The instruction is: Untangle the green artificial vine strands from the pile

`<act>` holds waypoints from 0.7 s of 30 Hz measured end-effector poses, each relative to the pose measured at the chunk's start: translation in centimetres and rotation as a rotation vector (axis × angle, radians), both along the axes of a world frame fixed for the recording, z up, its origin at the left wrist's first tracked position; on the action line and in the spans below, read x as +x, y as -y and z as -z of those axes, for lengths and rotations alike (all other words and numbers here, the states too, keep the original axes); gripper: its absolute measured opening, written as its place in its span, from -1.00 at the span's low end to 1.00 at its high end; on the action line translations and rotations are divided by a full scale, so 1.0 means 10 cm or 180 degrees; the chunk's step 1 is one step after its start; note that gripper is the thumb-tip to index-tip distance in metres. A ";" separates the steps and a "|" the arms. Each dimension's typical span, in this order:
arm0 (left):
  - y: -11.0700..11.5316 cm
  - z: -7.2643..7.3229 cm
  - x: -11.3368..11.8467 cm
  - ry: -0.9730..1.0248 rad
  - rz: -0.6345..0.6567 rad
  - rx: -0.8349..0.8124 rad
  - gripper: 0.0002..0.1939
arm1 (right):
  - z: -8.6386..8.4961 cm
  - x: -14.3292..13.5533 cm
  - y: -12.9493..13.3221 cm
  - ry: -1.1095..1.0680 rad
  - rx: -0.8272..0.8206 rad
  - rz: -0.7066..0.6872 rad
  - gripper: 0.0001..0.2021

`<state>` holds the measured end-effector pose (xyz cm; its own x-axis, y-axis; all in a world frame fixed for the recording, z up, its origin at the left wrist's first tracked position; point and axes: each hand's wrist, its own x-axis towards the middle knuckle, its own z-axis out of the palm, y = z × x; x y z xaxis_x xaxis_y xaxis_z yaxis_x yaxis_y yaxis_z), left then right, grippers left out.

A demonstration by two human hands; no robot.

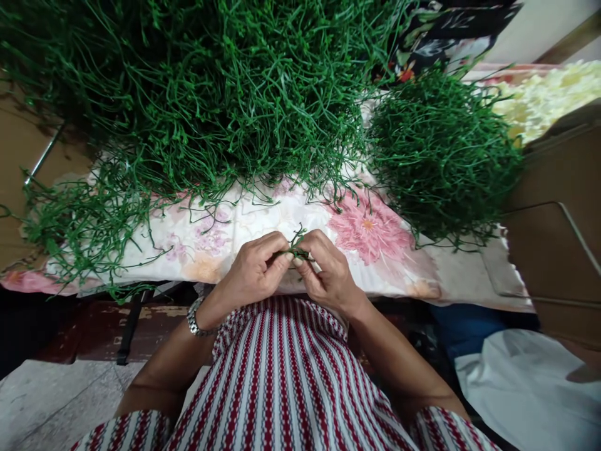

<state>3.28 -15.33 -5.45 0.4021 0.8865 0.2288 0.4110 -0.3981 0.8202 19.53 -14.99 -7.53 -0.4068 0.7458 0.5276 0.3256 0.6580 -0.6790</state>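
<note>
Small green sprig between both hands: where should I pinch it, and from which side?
Judging by its pose, take the green sprig on its bare stem ends, one from each side, as the left hand and right hand do now. It lies roughly crosswise between the fingertips, with thin shoots poking up from the middle, so a pinch from the sides probably avoids crushing them.

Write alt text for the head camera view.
Both hands, left hand and right hand, pinch a small green plastic sprig together over a floral cloth. A large heap of green stems and a smaller heap lie beyond.
</note>
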 end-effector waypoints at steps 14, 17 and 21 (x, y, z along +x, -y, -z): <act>0.01 0.08 0.06 -0.0106 -0.0169 0.0370 -0.81 | 0.07 -0.01 0.08 -0.0431 -0.1029 0.0179 -0.88; 0.00 0.09 0.06 -0.0096 -0.0041 0.0205 -0.80 | 0.09 -0.02 0.08 -0.0475 -0.1198 0.0145 -0.85; -0.05 0.02 -0.02 0.0126 0.0494 -0.0439 -0.78 | 0.06 0.02 0.09 -0.0490 -0.1084 -0.0119 -0.85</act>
